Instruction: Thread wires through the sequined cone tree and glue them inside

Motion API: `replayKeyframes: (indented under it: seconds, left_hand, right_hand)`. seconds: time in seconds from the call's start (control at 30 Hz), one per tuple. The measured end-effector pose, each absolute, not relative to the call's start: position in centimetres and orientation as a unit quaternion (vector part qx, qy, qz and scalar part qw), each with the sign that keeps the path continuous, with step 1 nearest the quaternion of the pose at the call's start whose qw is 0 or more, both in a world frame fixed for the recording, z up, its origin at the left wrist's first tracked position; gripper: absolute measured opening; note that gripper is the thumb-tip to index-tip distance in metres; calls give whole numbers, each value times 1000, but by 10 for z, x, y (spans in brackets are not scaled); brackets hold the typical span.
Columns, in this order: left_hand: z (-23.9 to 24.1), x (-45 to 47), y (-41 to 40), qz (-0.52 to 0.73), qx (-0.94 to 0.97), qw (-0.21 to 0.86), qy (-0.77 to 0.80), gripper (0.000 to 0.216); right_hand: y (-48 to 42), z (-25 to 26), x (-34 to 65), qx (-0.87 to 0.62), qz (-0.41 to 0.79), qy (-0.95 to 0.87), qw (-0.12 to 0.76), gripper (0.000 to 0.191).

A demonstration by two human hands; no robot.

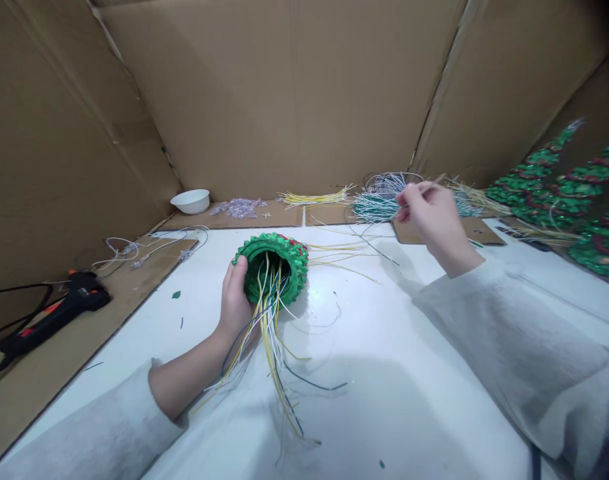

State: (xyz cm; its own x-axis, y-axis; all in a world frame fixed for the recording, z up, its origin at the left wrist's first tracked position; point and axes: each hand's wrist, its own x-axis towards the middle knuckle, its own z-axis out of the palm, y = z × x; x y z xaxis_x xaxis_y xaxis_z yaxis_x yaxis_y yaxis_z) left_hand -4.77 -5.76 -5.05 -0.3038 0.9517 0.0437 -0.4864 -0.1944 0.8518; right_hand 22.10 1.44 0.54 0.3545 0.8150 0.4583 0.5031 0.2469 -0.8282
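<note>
My left hand (236,303) is wrapped round a small green Christmas tree (300,270) with red trim, tipped so its hollow base faces me. Yellow, white and dark green wires (272,333) trail out of the base toward me, and several more stick out beyond its right side. Raised at the right, my right hand (429,213) is closed in a pinch, with a thin pale wire showing at its fingers. It is in front of a bundle of white and green wires (372,207) at the back of the table.
A black glue gun (79,297) lies on cardboard at the left, beside tangled white wires (129,250). Along the back are a white bowl (190,201), clear lilac pieces (240,208) and yellow wires (317,198). Finished-looking green trees (539,173) stand at right. Cardboard walls (284,93) enclose the table.
</note>
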Motion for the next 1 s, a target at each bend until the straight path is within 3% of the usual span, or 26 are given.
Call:
replayKeyframes:
  seconds: [0.17, 0.33, 0.47, 0.57, 0.67, 0.77, 0.87, 1.0]
  left_hand:
    - [-51, -48, -57, 712, 300, 505, 385, 33]
    - [-55, -50, -57, 701, 325, 511, 376, 33]
    - [-58, -51, -58, 690, 360, 505, 373, 33]
    - [-57, -51, -61, 684, 393, 479, 386, 31]
    - [-54, -50, -65, 669, 425, 465, 393, 29]
    - [-51, -51, -68, 653, 466, 439, 404, 32]
    - [-52, -54, -67, 638, 508, 408, 410, 35]
    - [-58, -60, -65, 619, 526, 405, 420, 34]
  right_hand:
    - [2, -6, 192, -578, 215, -709, 342, 29]
    - [-6, -24, 171, -472, 210, -795, 316, 15]
    - [-10, -41, 161, -423, 197, -834, 295, 41]
    - [-14, -46, 153, -383, 188, -853, 299, 53]
    - [-14, -37, 153, -362, 229, -848, 312, 38]
    - [-9, -15, 165, -403, 352, -750, 390, 20]
    - [-7, 12, 184, -412, 454, -621, 489, 15]
    - [-16, 38, 207, -394, 524, -556, 510, 10]
